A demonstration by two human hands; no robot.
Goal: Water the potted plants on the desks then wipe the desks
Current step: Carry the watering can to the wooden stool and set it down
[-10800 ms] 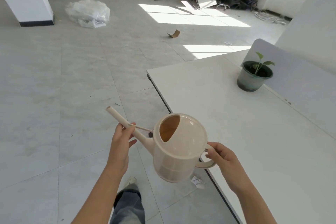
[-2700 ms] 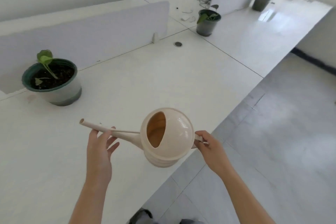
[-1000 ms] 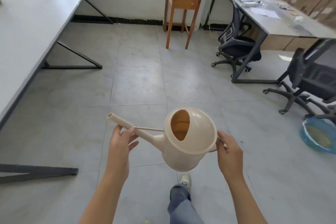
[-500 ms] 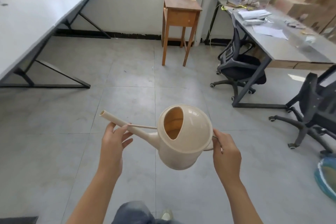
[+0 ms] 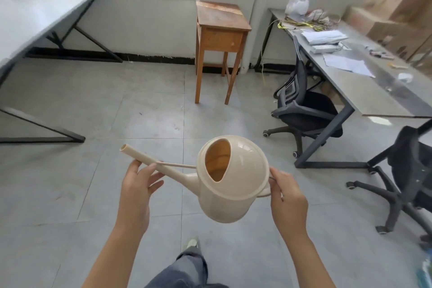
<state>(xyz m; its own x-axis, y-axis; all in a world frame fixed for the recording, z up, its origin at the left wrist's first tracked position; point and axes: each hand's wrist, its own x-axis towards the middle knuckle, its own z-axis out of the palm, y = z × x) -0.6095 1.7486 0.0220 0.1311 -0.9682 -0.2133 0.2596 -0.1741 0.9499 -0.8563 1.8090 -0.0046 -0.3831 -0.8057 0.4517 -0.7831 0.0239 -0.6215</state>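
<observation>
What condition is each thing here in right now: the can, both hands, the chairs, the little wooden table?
watering can: held in the air, upright
left hand: supporting the spout
right hand: gripping the handle
wooden side table: upright, top bare
nearer office chair: unoccupied
farther office chair: unoccupied

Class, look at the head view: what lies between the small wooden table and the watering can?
Only bare grey floor tiles lie between the wooden table and the watering can, as the head view shows.
</observation>
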